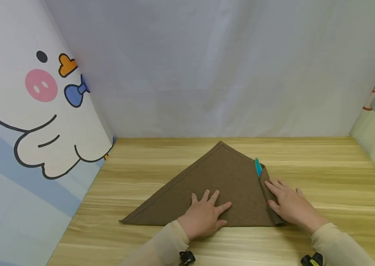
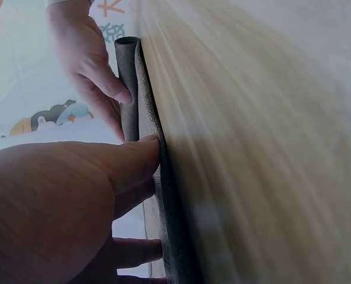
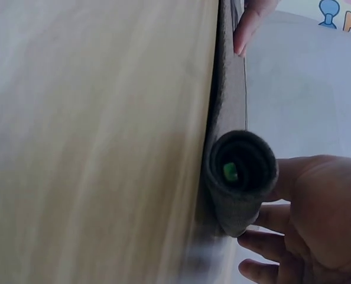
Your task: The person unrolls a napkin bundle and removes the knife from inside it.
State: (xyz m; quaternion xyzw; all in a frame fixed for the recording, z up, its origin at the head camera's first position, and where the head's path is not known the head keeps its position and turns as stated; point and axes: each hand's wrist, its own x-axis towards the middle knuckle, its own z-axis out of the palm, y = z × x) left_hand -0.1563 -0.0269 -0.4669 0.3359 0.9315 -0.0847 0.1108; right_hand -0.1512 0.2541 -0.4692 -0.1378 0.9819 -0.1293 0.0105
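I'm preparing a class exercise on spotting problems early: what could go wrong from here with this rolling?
1. The blue item pokes out of the far end of the roll, so it might slip out.
2. The roll's near end is a hollow tube, so it may be loose and could unwind if the right hand lifts.
3. The left hand rests on the unrolled brown cloth; dragging it could wrinkle the fabric.

The cloth (image 1: 234, 173) is coloured plain brown; by its rolled edge, turquoise is shown by a slim piece (image 1: 258, 167). The surface (image 1: 323, 166) is streaked with yellowish-tan wood grain. The left panel (image 1: 18, 214), striped in pale blues, is printed with a black-outlined white cartoon figure (image 1: 1, 85) touched with pink, orange and blue.
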